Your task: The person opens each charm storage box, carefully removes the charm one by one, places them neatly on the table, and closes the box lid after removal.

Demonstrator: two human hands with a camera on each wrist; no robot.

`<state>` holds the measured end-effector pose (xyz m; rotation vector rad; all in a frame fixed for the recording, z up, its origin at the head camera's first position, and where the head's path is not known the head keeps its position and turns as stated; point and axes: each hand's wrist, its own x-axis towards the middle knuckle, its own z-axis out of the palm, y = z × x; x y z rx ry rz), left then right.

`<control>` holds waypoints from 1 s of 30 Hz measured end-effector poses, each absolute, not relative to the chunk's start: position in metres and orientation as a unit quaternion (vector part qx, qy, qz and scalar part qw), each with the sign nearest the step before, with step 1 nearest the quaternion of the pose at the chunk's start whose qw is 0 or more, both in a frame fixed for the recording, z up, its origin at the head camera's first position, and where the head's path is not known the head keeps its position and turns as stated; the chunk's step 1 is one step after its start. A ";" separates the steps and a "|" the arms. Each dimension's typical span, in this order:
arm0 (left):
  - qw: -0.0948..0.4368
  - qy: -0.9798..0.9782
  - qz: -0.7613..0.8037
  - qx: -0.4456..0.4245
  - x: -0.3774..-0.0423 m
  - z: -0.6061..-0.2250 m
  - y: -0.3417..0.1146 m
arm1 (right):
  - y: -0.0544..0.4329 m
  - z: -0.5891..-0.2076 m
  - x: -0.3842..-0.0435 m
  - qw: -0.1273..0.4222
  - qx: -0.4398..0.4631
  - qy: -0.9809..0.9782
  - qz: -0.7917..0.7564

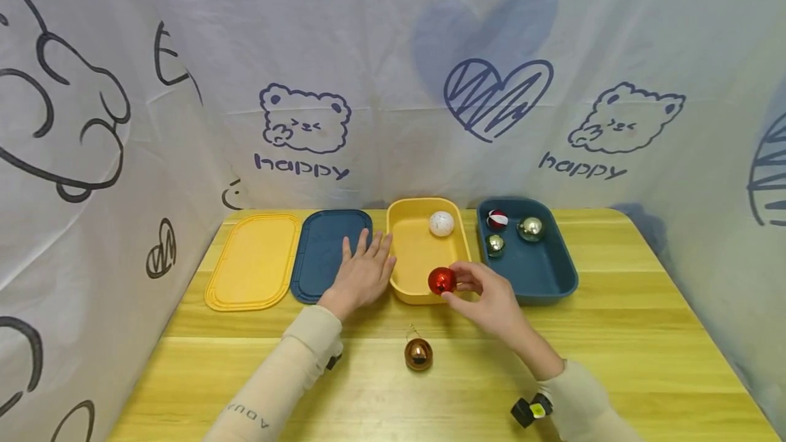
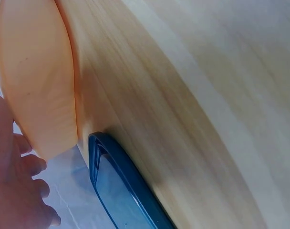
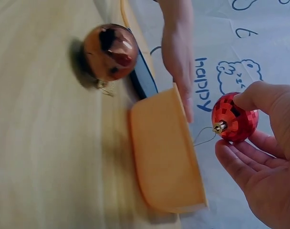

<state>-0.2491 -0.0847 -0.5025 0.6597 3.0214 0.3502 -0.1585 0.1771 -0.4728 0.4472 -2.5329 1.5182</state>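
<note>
A shiny red faceted Christmas ball (image 1: 442, 281) is pinched between the thumb and fingers of my right hand (image 1: 489, 297), over the near edge of the yellow box (image 1: 408, 259). Its gold cap and thin loop show in the right wrist view. Inside that box lies a white speckled ball (image 1: 441, 224). My left hand (image 1: 362, 273) spreads its fingers beside the box's left wall, above the blue lid (image 1: 319, 251), holding nothing. On the table in front sits a copper-brown Christmas ball (image 1: 419, 354) with its string loop pointing away.
To the right stands a blue box (image 1: 555, 271) holding a red-and-white ball (image 1: 497, 219), a larger pale gold ball (image 1: 531, 228) and a smaller gold-green one (image 1: 495, 245). A yellow lid (image 1: 253, 261) lies at the far left. A printed white cloth (image 1: 393, 74) hangs behind the wooden table (image 1: 626, 353).
</note>
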 end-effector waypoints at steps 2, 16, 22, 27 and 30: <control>0.014 0.971 0.110 0.211 -0.249 -0.502 -0.084 | 0.178 -0.476 -0.153 0.072 0.152 -0.843 0.510; 0.019 0.971 0.094 0.217 -0.248 -0.501 -0.085 | 0.187 -0.497 -0.124 0.044 0.166 -0.843 0.511; 0.020 0.970 0.097 0.222 -0.249 -0.501 -0.085 | 0.191 -0.508 -0.115 0.032 0.162 -0.844 0.511; 0.024 0.971 0.088 0.221 -0.249 -0.501 -0.086 | 0.192 -0.519 -0.108 0.016 0.151 -0.839 0.523; 0.022 0.971 0.083 0.221 -0.249 -0.501 -0.086 | 0.192 -0.524 -0.106 0.014 0.151 -0.838 0.525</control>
